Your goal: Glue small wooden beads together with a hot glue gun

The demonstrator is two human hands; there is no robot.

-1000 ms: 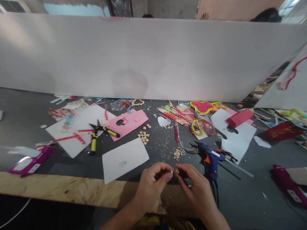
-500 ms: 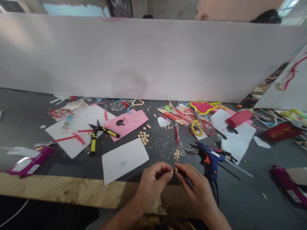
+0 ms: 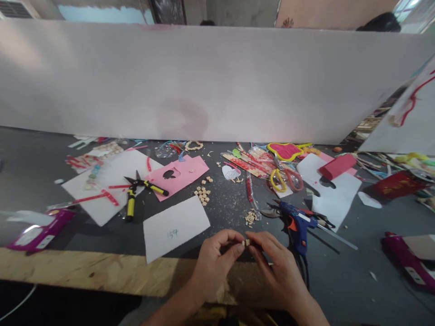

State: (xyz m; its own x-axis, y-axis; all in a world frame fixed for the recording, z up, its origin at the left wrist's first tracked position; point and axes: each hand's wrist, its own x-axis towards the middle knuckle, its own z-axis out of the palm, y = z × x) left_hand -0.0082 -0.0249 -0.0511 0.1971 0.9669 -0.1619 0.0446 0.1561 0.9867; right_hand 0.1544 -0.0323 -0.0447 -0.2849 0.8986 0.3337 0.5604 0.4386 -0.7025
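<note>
Pale wood-coloured bits [image 3: 247, 242] sit at the lower centre of the frame, pinched between the fingertips of two hands. The left hand [image 3: 214, 254] reaches up from the bottom edge, thumb and forefinger closed on one small piece; the right hand [image 3: 279, 261] mirrors it from the lower right, its thumb and forefinger gripping another — whether the two bits touch, I cannot tell.

Both hands are near the table's front, where a wooden strip [image 3: 68, 268] runs along the lower left. Above them, speckled dark tabletop [image 3: 224, 213] stretches between a cluster of blocky pieces [image 3: 202, 195] and a pile of shorter ones [image 3: 251, 218]. A blue glue gun [image 3: 301, 222] lies near the right hand, its cord passing just beside it, which narrows the room on that side. At the back, a white panel [image 3: 210, 81] borders the table across the frame.

On the white card [image 3: 176, 228], left of centre, "154" is handwritten in green; gold marks on the red cylinder [image 3: 401, 185] at far right are too blurred to read.
</note>
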